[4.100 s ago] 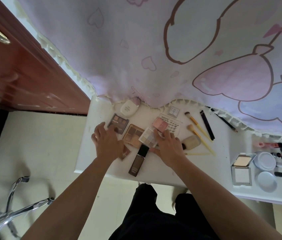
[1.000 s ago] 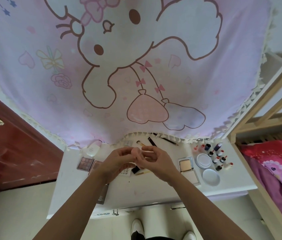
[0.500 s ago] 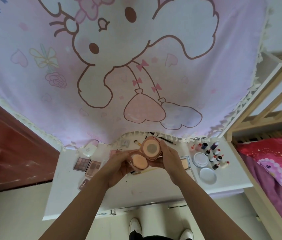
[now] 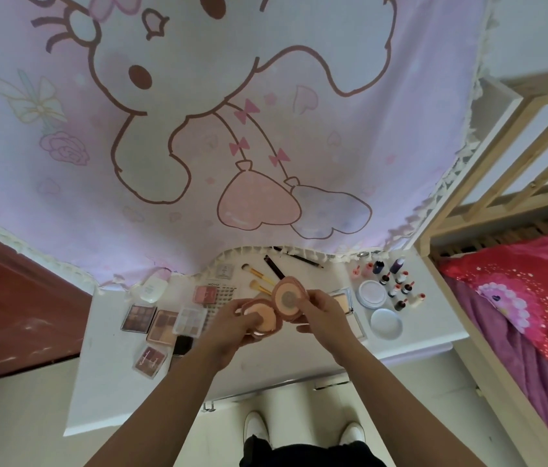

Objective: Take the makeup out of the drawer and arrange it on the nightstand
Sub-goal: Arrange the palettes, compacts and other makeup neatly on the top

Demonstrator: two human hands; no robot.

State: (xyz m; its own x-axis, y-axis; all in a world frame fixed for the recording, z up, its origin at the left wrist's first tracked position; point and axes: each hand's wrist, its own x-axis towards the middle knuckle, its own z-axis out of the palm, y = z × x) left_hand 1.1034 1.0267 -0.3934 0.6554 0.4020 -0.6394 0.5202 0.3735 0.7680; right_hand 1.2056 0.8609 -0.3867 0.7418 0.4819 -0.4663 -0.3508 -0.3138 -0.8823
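Two hands hold one open pink compact (image 4: 276, 306) above the white bench (image 4: 282, 358). The left hand (image 4: 232, 326) grips the base, its fingers curled round the half that holds the peach puff. The right hand (image 4: 324, 315) pinches the edge of the raised lid, whose round mirror faces the camera. On the bench lie eyeshadow palettes (image 4: 138, 318) at the left, gold-handled brushes (image 4: 259, 274) behind the compact, and small bottles (image 4: 397, 284) at the right.

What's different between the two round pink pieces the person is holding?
The base, in the left hand, holds a peach puff; the lid, in the right hand, shows a grey disc. The base sits lower in view, the lid higher. Both are round and pink-rimmed.
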